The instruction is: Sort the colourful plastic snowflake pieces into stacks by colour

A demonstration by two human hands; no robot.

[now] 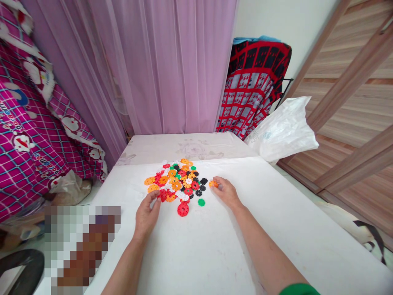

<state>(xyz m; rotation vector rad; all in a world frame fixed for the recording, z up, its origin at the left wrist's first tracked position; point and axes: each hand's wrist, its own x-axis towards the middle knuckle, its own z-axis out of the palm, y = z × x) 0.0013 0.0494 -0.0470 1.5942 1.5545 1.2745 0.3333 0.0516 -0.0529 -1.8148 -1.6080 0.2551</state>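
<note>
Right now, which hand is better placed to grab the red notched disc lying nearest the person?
Probably the left hand: it looks closer to that red notched disc, while the right hand pinches an orange notched disc.

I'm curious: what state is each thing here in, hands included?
Right hand: pinching an orange disc.
Left hand: fingers curled at the pile's edge; grip unclear.
Pile of discs: loose, overlapping.
Green disc: flat, apart from the pile.
Purple curtain: drawn, hanging in folds.
White plastic bag: crumpled.
</note>
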